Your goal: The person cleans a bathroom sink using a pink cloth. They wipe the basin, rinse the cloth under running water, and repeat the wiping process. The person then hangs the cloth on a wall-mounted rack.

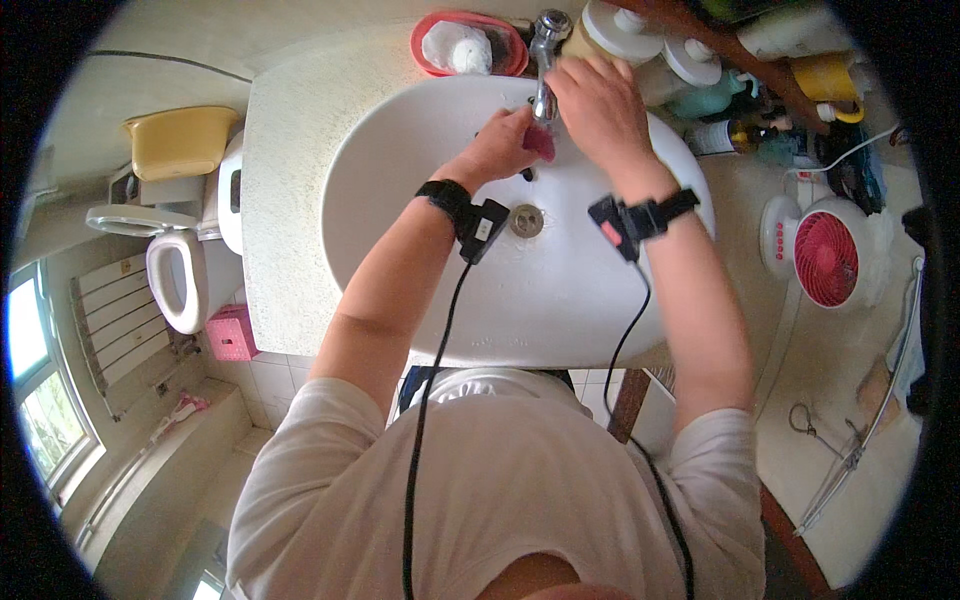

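Note:
My left hand (504,144) is over the white washbasin (390,217), its fingers closed on a small pink-purple piece (540,142) whose kind I cannot tell. That piece is right below the spout of the chrome tap (545,101). Beside the tap, on its right, my right hand (600,101) is raised with bent fingers; its fingertips are near the tap body, and whether they touch it is unclear. Below both hands lies the metal drain (526,221), with some wetness around it. Each wrist wears a black strap with a cabled device.
A red soap dish (416,46) with a white wrapped item stands behind the basin, on the speckled counter (285,225). Several bottles, among them a brown one (744,138), crowd the right back. A white fan (826,253) with a pink grille is at the right. Cables hang from both wrists.

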`<state>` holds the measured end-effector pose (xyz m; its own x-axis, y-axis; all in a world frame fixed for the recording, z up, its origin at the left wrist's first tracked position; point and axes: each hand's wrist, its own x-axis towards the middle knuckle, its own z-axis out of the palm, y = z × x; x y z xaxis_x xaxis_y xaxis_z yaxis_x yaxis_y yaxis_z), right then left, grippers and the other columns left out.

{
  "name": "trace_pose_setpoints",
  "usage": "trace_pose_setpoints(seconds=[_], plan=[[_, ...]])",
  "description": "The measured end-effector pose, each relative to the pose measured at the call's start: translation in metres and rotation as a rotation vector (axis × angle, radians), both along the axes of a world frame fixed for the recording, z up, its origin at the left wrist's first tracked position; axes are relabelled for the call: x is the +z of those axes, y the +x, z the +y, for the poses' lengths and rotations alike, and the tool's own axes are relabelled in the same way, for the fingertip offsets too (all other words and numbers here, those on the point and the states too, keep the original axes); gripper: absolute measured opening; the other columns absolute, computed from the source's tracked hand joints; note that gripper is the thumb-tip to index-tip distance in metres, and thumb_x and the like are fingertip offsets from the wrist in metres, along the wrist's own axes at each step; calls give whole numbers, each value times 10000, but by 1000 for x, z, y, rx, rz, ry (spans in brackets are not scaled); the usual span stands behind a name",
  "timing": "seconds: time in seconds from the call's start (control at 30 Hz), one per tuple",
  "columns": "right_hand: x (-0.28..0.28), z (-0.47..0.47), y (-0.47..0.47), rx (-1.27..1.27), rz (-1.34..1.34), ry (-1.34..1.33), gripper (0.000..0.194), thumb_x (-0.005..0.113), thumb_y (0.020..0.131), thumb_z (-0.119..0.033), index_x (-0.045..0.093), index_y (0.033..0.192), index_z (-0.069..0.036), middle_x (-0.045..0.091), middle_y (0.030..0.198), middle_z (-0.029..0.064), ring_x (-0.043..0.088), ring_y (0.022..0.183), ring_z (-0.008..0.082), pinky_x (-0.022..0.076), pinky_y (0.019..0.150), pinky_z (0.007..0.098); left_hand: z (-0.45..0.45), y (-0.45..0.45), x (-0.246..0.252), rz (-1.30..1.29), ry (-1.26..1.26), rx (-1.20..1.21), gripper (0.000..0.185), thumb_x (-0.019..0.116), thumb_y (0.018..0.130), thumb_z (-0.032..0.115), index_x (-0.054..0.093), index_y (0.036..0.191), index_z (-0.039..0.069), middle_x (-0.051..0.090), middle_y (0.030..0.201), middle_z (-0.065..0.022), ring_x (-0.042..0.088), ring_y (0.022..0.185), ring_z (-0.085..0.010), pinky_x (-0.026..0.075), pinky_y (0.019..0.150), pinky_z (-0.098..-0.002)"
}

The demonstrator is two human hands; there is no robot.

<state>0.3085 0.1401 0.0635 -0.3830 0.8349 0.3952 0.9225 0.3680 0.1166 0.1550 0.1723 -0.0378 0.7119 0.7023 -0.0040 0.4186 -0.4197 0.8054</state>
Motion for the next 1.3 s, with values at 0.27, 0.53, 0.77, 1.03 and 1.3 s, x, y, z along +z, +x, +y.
trace_pose_setpoints(seconds=[0.27, 0.53, 0.77, 1.03, 1.3], plan=[[14, 95, -13, -166, -266, -274, 193, 473, 797, -108, 643, 807, -16, 638, 852, 168, 625, 849, 290, 504, 687, 395, -18, -4, -9, -218, 207, 318, 348, 548, 653, -39, 613, 980, 57, 560, 1039, -144, 522, 943, -354, 470, 800, -381], [18, 112, -5, -182, -13, -478, 247, 401, 845, -117, 598, 903, 21, 612, 934, 221, 587, 924, 349, 464, 791, 437, -26, -26, -3, -338, -75, 406, 387, 493, 713, -69, 525, 1083, 38, 577, 997, -192, 573, 913, -350, 474, 792, -374], [22, 53, -24, 94, -54, 239, 170, 570, 810, -209, 586, 941, -103, 602, 883, 76, 562, 850, 286, 441, 754, 394, -35, -32, 17, -780, -515, 231, 386, 394, 775, -108, 488, 1115, 48, 592, 981, -105, 600, 883, -225, 484, 771, -327], [-67, -116, -60, -754, 2185, -985, 500, 385, 900, -531, 429, 1236, -164, 505, 1135, 87, 495, 1032, 282, 452, 831, 432, -66, -65, 60, -1019, -1003, 233, 366, 302, 806, -82, 488, 1097, 40, 513, 1082, -90, 527, 992, -191, 447, 863, -316], [-48, -104, -74, -284, 2631, -1042, 510, 454, 886, -503, 467, 1197, -98, 530, 1175, 73, 523, 1054, 232, 435, 884, 414, -99, -62, 73, -1028, -1183, 244, 314, 307, 822, -62, 503, 1043, 45, 536, 996, -65, 549, 922, -177, 462, 846, -314]])
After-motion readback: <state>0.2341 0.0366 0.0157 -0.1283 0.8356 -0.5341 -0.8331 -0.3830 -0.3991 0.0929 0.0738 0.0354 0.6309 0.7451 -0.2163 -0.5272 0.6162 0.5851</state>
